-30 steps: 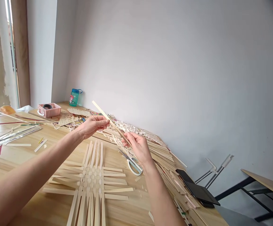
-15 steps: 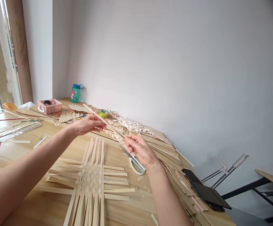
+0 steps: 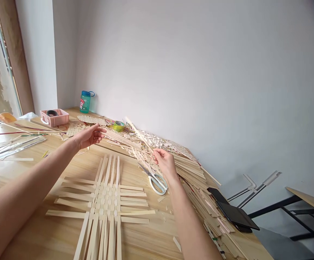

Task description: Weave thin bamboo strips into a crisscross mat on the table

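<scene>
My right hand (image 3: 165, 161) pinches the near end of a pale bamboo strip (image 3: 138, 134), which slants up and away to the left. My left hand (image 3: 91, 136) is raised above the table with its fingers loosely curled and apart, holding nothing. Below and between my hands lies a flat woven piece of bamboo strips (image 3: 106, 198), its loose ends fanning out on all sides. Scissors with white handles (image 3: 157, 182) rest on the table just under my right hand, blades pointing away to the left.
A long pile of strips and scraps (image 3: 189, 168) runs along the wall side. Behind stand a pink basket (image 3: 57, 118), a teal bottle (image 3: 85, 103) and a yellow tape roll (image 3: 118, 125). A black tablet (image 3: 238, 215) sits at the right table edge.
My left hand has let go of the strip and drawn back left. My right hand still holds the strip, which now points up more steeply. The view has shifted slightly.
</scene>
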The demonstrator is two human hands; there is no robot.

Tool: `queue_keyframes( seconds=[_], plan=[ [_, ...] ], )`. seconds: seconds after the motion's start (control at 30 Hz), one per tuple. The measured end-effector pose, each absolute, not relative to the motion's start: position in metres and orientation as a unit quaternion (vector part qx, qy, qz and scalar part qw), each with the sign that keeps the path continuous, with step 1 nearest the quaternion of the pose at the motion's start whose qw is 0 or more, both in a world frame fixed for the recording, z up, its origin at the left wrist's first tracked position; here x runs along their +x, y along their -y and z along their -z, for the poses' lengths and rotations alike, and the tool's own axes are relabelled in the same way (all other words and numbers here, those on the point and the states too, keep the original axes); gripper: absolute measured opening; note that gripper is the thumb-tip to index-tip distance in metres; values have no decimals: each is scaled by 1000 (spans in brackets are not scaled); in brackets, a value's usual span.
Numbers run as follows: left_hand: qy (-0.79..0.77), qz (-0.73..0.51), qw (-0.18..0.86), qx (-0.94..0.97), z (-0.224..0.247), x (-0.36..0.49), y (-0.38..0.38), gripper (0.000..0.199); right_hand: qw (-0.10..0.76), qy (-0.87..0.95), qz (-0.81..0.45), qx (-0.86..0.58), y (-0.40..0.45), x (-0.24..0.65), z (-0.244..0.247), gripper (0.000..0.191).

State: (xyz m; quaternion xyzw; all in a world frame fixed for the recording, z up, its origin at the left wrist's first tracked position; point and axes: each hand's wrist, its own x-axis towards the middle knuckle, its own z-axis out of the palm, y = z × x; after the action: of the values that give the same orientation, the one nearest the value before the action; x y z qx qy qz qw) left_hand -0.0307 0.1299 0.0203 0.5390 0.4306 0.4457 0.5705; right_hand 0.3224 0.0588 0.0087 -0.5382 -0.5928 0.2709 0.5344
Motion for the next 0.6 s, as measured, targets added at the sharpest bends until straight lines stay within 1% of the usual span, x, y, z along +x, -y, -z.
queue_keyframes(
  seconds=[0.07,0.13,0.23,0.33,0.4,0.47,0.57,0.6],
  plan=[
    [-480,-400,541,562,-10,-36,-134,48,535,585,-262,-551,-72,330,-4,56],
    [-506,-345,533,584,0,-39,-136,42,521,591,-257,-560,-87,332,-1,55],
    [-523,-279,512,622,11,-38,-136,35,484,618,-249,-567,-114,322,1,43],
    [-514,-249,487,661,17,-35,-136,30,447,646,-222,-578,-146,305,-1,28],
    [-509,-239,466,683,20,-32,-137,28,429,659,-191,-588,-167,295,-6,23],
    [-513,-233,442,698,22,-30,-138,26,418,666,-148,-599,-186,288,-13,25],
    [-524,-223,409,713,26,-29,-142,24,405,670,-74,-618,-209,282,-23,34],
    [-528,-220,400,716,27,-29,-143,23,394,674,-56,-622,-215,279,-24,34]
  ],
)
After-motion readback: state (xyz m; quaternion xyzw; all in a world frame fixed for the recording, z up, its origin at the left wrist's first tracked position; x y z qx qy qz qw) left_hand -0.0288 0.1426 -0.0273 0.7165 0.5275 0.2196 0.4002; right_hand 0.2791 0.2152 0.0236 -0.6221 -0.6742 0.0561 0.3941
